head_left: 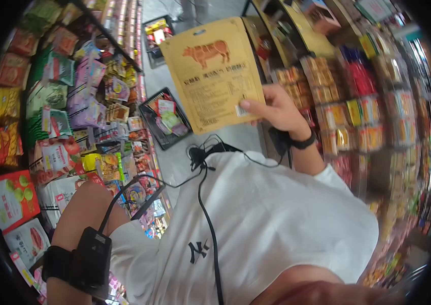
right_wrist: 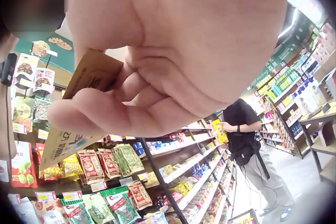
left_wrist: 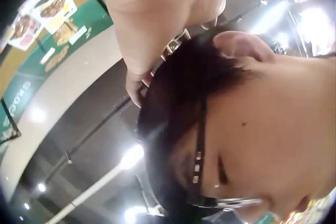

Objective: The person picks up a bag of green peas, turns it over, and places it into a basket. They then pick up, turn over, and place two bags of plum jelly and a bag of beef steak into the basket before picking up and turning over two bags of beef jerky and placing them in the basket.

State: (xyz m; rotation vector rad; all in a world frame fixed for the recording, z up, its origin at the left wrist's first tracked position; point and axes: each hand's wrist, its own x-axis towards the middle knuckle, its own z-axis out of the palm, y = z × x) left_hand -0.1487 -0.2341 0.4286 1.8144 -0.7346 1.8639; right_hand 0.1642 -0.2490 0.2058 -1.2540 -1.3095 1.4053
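Note:
In the head view my right hand (head_left: 279, 109) pinches the lower right edge of a flat tan packet (head_left: 215, 76), its thumb over the front near the barcode. A red-brown cow with cut lines is printed on the packet, above rows of small text, and a hang hole shows at its top. The right wrist view shows the packet's edge (right_wrist: 97, 71) between thumb and fingers. My left arm bends back, so the head view leaves out that hand. In the left wrist view my left hand (left_wrist: 157, 14) rests at the top of the head, its fingers partly hidden by hair.
Shelves of hanging snack bags (head_left: 88, 91) line the left side. Packaged goods (head_left: 327, 76) fill racks on the right. A black basket (head_left: 164, 119) with packets stands on the floor, another (head_left: 157, 33) beyond it. Another person (right_wrist: 244, 134) stands in the aisle, and black cables (head_left: 208, 203) cross the shirt.

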